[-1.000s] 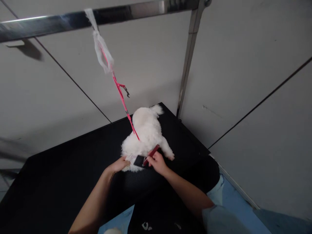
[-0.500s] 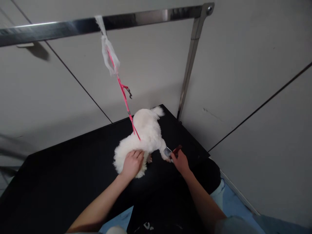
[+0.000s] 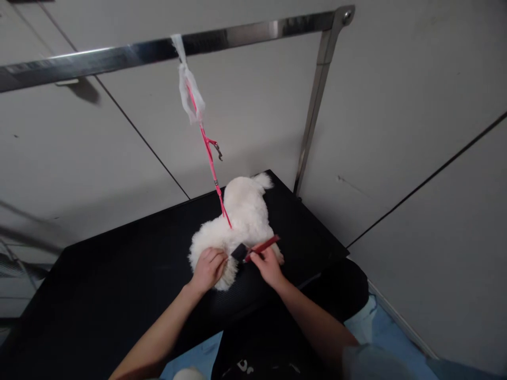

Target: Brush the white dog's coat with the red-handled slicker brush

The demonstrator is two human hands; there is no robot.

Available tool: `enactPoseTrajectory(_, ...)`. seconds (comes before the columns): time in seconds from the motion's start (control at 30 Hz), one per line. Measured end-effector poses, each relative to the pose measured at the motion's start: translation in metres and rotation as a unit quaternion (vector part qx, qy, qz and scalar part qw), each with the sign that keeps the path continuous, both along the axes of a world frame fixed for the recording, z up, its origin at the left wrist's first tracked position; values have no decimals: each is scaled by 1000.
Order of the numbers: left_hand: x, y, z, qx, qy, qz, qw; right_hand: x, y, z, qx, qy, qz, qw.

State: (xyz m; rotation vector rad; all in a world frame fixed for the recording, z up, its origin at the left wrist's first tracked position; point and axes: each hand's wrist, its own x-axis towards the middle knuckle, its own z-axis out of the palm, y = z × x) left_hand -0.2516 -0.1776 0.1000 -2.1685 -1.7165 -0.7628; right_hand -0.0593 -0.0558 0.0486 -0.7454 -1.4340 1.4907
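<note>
A small white dog (image 3: 247, 211) is on the black grooming table, fluffy in front and trimmed shorter at the rear. My left hand (image 3: 209, 269) is curled against its fluffy front end, fingers closed on the fur; the fingertips are partly hidden. In my right hand (image 3: 271, 268) is a slicker brush (image 3: 262, 248) with a red handle and a dark, flat head. The brush head lies close to the dog's front, just right of my left fingers. A pink grooming loop (image 3: 212, 163) runs down to the dog's neck.
A metal bar (image 3: 261, 37) crosses above the black table (image 3: 130, 285), with a white cloth strip (image 3: 190, 89) tied to it that holds the loop. A small metal clip (image 3: 217, 150) dangles from the loop. Pale wall panels stand behind; blue flooring (image 3: 380, 322) shows at lower right.
My right hand has brought the brush leftward from the dog's leg to its front, beside my left hand, and the brush head has turned. My left hand stays at the dog's front fur.
</note>
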Motion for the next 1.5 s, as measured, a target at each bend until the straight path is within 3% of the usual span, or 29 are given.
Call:
enactPoseTrajectory(0.07, -3, -6, -5, 32, -28, 25, 999, -20, 3, 8, -22, 34, 22, 999)
enactPoseTrajectory(0.13, -4, -10, -11, 54, -56, 66, 995, -30, 6, 13, -39, 63, -2, 997)
enactPoseTrajectory(0.23, -9, -13, -19, 38, -85, 107, 990, -33, 6, 13, -24, 72, -5, 997)
enactPoseTrajectory(0.33, -17, -15, -27, -6, -108, 100, 989, -30, 3, 11, -16, 49, 32, 998)
enactPoseTrajectory(0.47, -28, -17, -33, -26, -135, 95, 986, -28, 0, 12, -19, 45, -37, 998)
enactPoseTrajectory(0.53, -30, -17, -35, -35, -140, 95, 985, -29, -2, 14, -3, 18, 0, 1000)
enactPoseTrajectory(0.6, -30, -17, -34, -39, -143, 88, 985, -29, -3, 16, 7, -7, 22, 1000)
enactPoseTrajectory(0.7, -28, -14, -32, -28, -147, 81, 985, -27, -5, 20, 30, -11, -28, 999)
enactPoseTrajectory(0.8, -25, -12, -30, -24, -148, 83, 985, -23, -6, 22, 54, -27, 14, 998)
enactPoseTrajectory(0.97, -24, -10, -31, -19, -148, 85, 985, -17, -8, 24, 40, -36, -33, 998)
enactPoseTrajectory(1.1, -25, -9, -31, -26, -147, 86, 985, -16, -10, 26, 56, -62, 28, 996)
enactPoseTrajectory(1.23, -25, -10, -30, -25, -153, 87, 984, -15, -11, 25, 43, -52, -57, 996)
enactPoseTrajectory(1.4, -23, -9, -28, -29, -142, 80, 986, -16, -15, 16, 15, -67, 40, 997)
enactPoseTrajectory(1.5, -21, -9, -26, -30, -147, 72, 986, -17, -16, 14, 11, -58, -18, 998)
